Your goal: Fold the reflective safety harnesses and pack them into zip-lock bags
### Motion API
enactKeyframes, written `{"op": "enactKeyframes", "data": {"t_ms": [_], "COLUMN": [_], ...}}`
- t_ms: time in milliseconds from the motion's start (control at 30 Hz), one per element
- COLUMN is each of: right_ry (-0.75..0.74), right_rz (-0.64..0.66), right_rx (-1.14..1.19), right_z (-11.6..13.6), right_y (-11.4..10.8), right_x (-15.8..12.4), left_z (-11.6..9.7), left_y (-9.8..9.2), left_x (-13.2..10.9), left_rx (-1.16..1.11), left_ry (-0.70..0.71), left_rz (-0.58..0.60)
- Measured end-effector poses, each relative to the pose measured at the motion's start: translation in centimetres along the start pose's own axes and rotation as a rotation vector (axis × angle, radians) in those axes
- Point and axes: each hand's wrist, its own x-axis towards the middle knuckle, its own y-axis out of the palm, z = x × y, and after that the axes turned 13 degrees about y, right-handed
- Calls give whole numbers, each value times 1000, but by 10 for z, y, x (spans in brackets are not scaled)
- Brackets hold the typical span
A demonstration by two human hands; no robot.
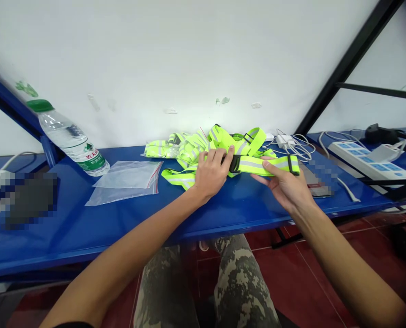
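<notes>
A neon-yellow reflective strap vest [223,143] with grey bands lies bunched on the blue table [128,223]. My left hand [212,172] is closed over one strap beside a black buckle [235,164]. My right hand [285,184] holds the same strap from below, thumb on top, near a black slider [292,165]. The strap stretches level between both hands just above the table.
Two clear zip bags [128,180] lie left of the vest. A water bottle [69,139] leans at the back left. White chargers and cables [293,143] and a power strip [370,160] sit at the right. A white wall rises behind. Black frame bars stand at the right.
</notes>
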Motion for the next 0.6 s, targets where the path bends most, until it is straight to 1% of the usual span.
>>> {"op": "enactKeyframes", "data": {"t_ms": [100, 200, 267, 333, 367, 467, 533, 600], "right_ry": [60, 41, 6, -36, -59, -111, -84, 28], "right_rz": [-65, -78, -46, -21, -20, -41, -60, -75], "right_rx": [21, -6, -42, -68, -76, -83, -69, -61], "right_z": [-9, -9, -3, 4, 8, 11, 6, -3], "right_y": [-14, -22, -22, -19, -18, -17, -22, -31], "right_x": [-1, 0, -3, -10, -13, -21, -20, -16], "left_z": [-20, -42, -49, -48, -44, -28, -18, -13], "left_y": [6, 11, 13, 13, 13, 12, 12, 11], "left_x": [-7, -7, -3, 2, 4, 6, 4, 0], "left_rx": [-130, -218, -222, -205, -188, -99, -35, -10], "left_ry": [25, -49, -108, -137, -129, -48, 15, 85], "left_rz": [-15, 2, 31, 52, 56, 34, 19, 35]}}
